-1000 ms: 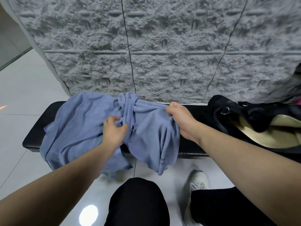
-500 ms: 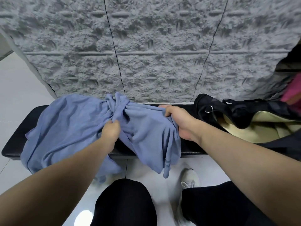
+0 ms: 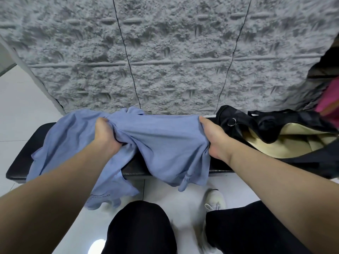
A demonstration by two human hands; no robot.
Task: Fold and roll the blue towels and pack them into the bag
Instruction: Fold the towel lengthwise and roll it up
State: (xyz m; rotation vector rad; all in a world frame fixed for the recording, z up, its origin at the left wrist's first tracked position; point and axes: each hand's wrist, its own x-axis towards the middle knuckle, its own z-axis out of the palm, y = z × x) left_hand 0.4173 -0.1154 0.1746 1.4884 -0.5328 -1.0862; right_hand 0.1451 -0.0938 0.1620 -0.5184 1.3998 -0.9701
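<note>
Blue towels [image 3: 161,143] lie unfolded and unrolled on the counter [image 3: 22,158], one stretched between left hand [image 3: 106,136] and right hand [image 3: 212,138], both gripping it; bag [image 3: 275,136] at 3 o'clock gapes, no towels visibly packed.

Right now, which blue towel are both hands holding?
The right-hand blue towel, stretched between the left hand and right hand beside the black bag. The other towel lies crumpled further left.

Blue towels [image 3: 165,143], black bench [image 3: 23,153], black bag [image 3: 256,123] with cream lining.
</note>
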